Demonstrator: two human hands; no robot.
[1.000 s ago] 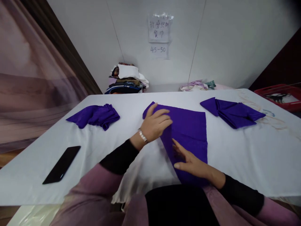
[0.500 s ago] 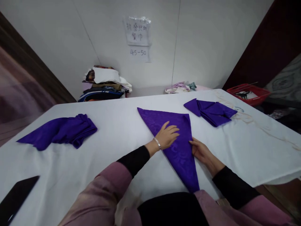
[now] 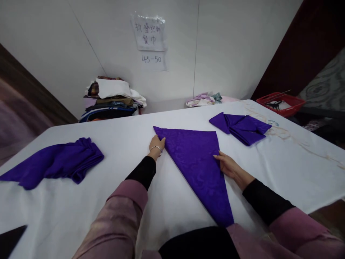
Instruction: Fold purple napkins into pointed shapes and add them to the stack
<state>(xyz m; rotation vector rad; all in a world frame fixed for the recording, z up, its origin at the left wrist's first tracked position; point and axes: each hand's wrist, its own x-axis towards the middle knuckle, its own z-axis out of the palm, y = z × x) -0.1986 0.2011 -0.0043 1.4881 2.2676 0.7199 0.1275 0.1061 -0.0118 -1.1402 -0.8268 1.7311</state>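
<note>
A purple cloth folded into a triangle (image 3: 198, 163) lies flat on the white table (image 3: 283, 169) in front of me, its long point toward my body. My left hand (image 3: 156, 143) grips the triangle's far left corner, fingers curled on the cloth. My right hand (image 3: 225, 163) rests at the triangle's right edge, fingers together against the fabric; whether it pinches the edge I cannot tell.
A crumpled purple cloth (image 3: 58, 162) lies at the left. A folded purple cloth (image 3: 241, 126) lies at the far right. A dark phone corner (image 3: 10, 239) shows bottom left. Stacked fabrics (image 3: 111, 97) and a red basket (image 3: 280, 104) stand beyond the table.
My left hand slid from the middle of the triangle up to its far left corner. My right hand stayed at the right edge. The view shifted slightly right.
</note>
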